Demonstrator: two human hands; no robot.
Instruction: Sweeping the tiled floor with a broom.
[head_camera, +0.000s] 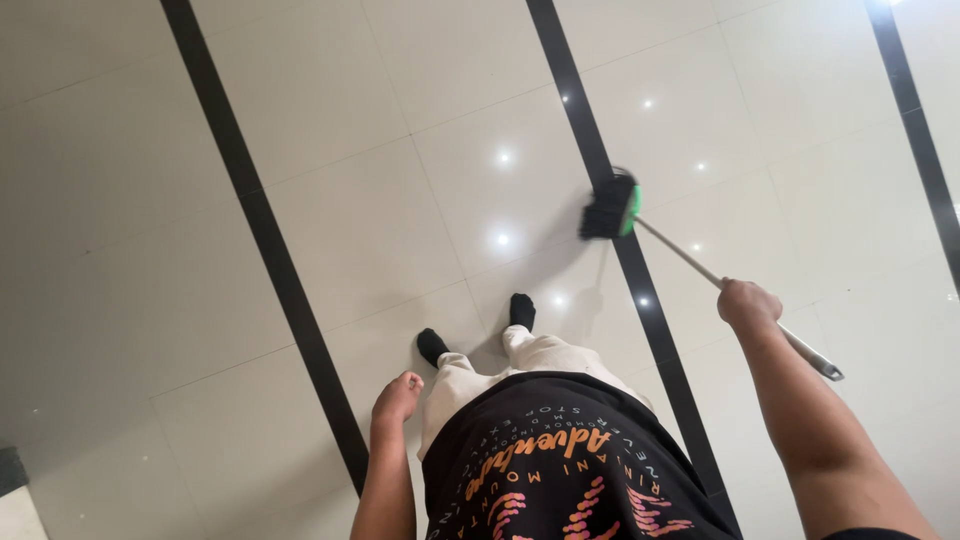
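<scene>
My right hand (748, 303) grips the metal handle (690, 258) of a broom. Its green head with black bristles (610, 207) rests on the glossy tiled floor, ahead and to the right of my feet, over a black stripe. My left hand (398, 396) hangs loosely by my side with fingers curled and nothing in it. My feet in black socks (432, 346) stand on a pale tile, below light trousers and a black printed shirt.
The floor is made of large shiny cream tiles (340, 220) crossed by long black stripes (262, 230). Ceiling lights reflect as bright spots near the broom. A darker object's corner (10, 470) shows at the lower left edge.
</scene>
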